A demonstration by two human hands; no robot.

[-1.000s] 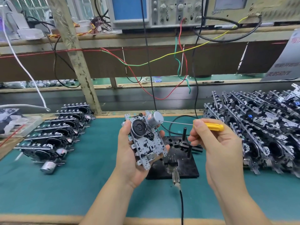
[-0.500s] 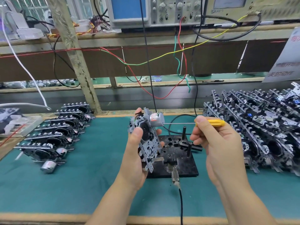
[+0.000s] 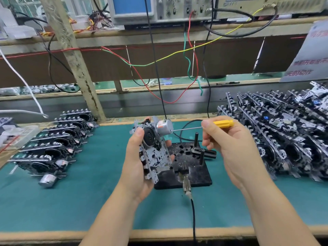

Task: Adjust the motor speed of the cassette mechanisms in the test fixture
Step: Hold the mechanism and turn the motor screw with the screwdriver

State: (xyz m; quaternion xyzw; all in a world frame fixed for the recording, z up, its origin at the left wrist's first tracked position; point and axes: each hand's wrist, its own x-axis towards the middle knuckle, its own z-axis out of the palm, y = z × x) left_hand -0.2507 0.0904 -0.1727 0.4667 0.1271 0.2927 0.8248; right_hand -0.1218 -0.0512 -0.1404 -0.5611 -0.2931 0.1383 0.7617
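- Left hand (image 3: 137, 167) grips the cassette mechanism (image 3: 154, 150) above the test fixture (image 3: 186, 166).
- Right hand (image 3: 229, 148) pinches the yellow screwdriver (image 3: 221, 124), tip at the motor (image 3: 164, 127).

The left hand (image 3: 140, 162) now holds the cassette mechanism (image 3: 154, 150) turned partly back toward the camera, so its black flywheel (image 3: 148, 137) shows again after being nearly edge-on half a second ago; a second ago the plate faced the camera more squarely. The silver motor (image 3: 164, 127) sits a little farther right than at the start. The right hand (image 3: 229, 150) keeps the yellow-handled screwdriver (image 3: 222, 123) level, its shaft tip now at the motor's end face.
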